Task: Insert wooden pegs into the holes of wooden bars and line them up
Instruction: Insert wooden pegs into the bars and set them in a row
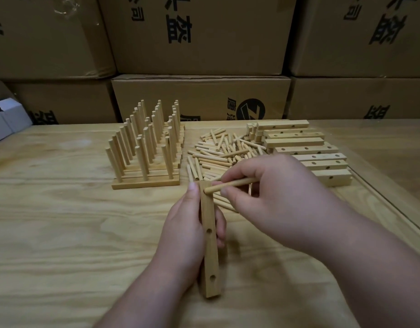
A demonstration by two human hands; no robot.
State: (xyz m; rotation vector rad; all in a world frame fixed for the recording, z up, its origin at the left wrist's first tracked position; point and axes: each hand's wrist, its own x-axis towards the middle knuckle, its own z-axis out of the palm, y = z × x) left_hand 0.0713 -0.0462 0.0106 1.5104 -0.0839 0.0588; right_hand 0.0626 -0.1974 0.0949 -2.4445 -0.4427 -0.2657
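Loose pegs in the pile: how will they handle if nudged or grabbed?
The loose pegs look like smooth round dowels, so they would probably roll on the flat table. Thin bare wood suggests they are stiff and light. Heaped crisscross, they may shift when one is pulled.

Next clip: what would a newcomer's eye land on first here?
Front and centre, the left hand grips a wooden bar while the right hand pinches a peg at its far end. Behind, finished bars bristle with upright pegs, left of a loose peg pile.
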